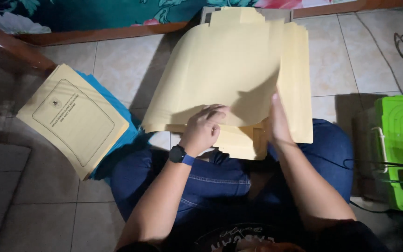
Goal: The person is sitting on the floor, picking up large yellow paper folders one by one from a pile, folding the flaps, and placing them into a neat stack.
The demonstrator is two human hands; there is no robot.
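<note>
The person sits on the tiled floor (117, 60) with a stack of cream paper folders (239, 140) resting on the lap, over the blue jeans (211, 182). The top folder sheet (225, 70) is lifted and curves upward, away from the body, so its far edge reaches toward the wooden frame at the top of the view.

The left hand (204, 128) lies on the near edge of the lifted sheet. Its fingers (215, 114) are curled into a loose fist, and the knuckles press on the paper; I cannot tell if something is pinched inside. A dark watch with a blue strap (179, 155) is on this wrist.

The right hand (278, 121) stands on its edge beside the right side of the stack. Its fingers (275, 100) are straight and held together, flat against the sheet, with the tips slipped under the lifted sheet. It does not grip; it touches and supports the paper.

On the floor to the left, near the knee, lies a separate printed cream folder (73, 119) on top of blue folders (122, 126). A green plastic box (397, 140) stands at the right edge.
</note>
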